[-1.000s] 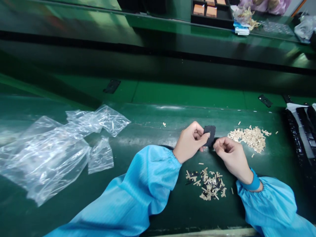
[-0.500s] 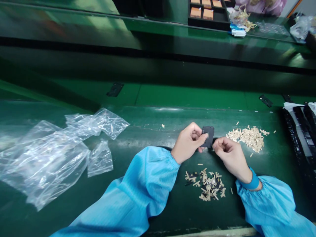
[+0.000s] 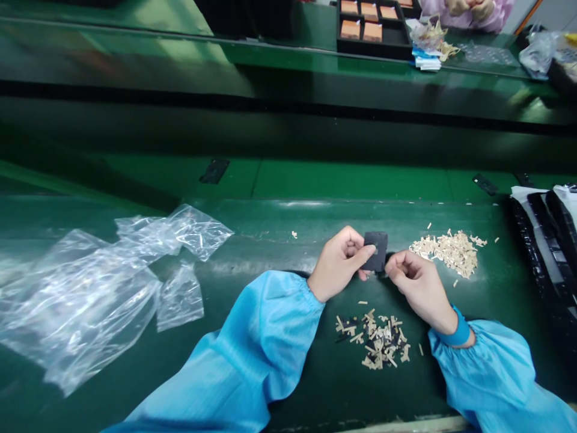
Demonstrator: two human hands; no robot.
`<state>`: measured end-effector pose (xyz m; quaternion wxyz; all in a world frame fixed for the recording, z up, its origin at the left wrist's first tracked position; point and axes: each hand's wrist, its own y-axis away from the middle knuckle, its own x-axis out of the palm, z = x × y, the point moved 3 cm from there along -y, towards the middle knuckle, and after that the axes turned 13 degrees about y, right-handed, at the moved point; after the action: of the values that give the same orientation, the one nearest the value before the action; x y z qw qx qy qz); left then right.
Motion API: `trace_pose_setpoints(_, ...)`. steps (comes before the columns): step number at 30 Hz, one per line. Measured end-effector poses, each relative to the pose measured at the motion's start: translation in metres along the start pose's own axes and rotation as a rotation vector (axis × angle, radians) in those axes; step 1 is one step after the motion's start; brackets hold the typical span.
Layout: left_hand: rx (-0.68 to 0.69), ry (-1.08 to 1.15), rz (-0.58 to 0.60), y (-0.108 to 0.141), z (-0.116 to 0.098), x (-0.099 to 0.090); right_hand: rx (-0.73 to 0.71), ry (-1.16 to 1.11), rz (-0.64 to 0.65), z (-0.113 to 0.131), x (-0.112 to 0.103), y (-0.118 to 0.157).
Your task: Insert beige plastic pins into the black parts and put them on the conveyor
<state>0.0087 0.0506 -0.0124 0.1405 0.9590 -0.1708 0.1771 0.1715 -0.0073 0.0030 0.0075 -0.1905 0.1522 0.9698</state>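
A flat black plastic part [image 3: 377, 249] is pinched between the thumb and fingers of my left hand [image 3: 340, 261]. My right hand [image 3: 417, 285] is closed at the part's lower right edge, thumb and forefinger pressed together; whatever sits between those fingertips is too small to make out. To the right of the part lies a pile of small beige pieces [image 3: 455, 251]. Below both hands is a mixed pile of beige and black bits [image 3: 383, 344].
Clear plastic bags [image 3: 103, 300] spread over the left. Black parts [image 3: 215, 171] lie on the green strip behind. Black-wrapped packages [image 3: 547, 240] stand at right. Beyond the ledge are a black tray [image 3: 374, 45] with orange blocks and a person's hands [image 3: 471, 7].
The whole view has shifted slightly. The black part now looks flatter and smoother-faced in my left hand; both hands keep nearly the same places around it.
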Motion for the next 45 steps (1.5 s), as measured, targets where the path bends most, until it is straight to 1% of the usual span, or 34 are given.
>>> trace_pose_setpoints(3, -0.012, 0.021, 0.003, 0.000, 0.001, 0.000, 0.008, -0.071, 0.048, -0.002, 0.000, 0.000)
trace_pose_setpoints(9, -0.033, 0.086, 0.025, 0.001, 0.003, 0.000, 0.081, -0.279, 0.175, -0.008, 0.005, 0.002)
trace_pose_setpoints(16, -0.052, 0.141, 0.037, 0.002, 0.003, 0.001, 0.114, -0.410, 0.212, -0.006, 0.007, 0.004)
trace_pose_setpoints(22, -0.073, 0.197, 0.043, 0.005, 0.006, 0.005, 0.141, -0.565, 0.373, -0.005, 0.012, 0.006)
trace_pose_setpoints(25, -0.080, 0.203, 0.040, 0.006, 0.008, 0.006, 0.155, -0.595, 0.397, -0.004, 0.014, 0.007)
trace_pose_setpoints(27, -0.082, 0.202, 0.036, 0.006, 0.009, 0.006, 0.153, -0.596, 0.390, -0.003, 0.015, 0.007)
trace_pose_setpoints(30, -0.100, 0.205, 0.037, 0.006, 0.009, 0.007, 0.136, -0.584, 0.315, -0.003, 0.015, 0.005)
trace_pose_setpoints(32, -0.106, 0.223, 0.022, 0.005, 0.008, 0.007, 0.119, -0.558, 0.225, -0.004, 0.012, 0.003)
trace_pose_setpoints(35, -0.080, 0.274, -0.012, 0.005, 0.004, 0.007, 0.064, -0.467, 0.073, -0.009, 0.005, 0.000)
trace_pose_setpoints(39, -0.055, 0.293, -0.039, 0.006, -0.001, 0.007, -0.081, -0.234, -0.163, -0.012, -0.007, 0.000)
trace_pose_setpoints(41, -0.052, 0.274, -0.069, 0.006, -0.001, 0.005, -0.176, -0.122, -0.255, -0.011, -0.011, 0.002)
trace_pose_setpoints(43, -0.055, 0.260, -0.078, 0.007, 0.000, 0.005, -0.272, -0.046, -0.297, -0.008, -0.012, 0.004)
trace_pose_setpoints(45, -0.063, 0.249, -0.065, 0.006, 0.001, 0.005, -0.344, 0.001, -0.309, -0.007, -0.012, 0.005)
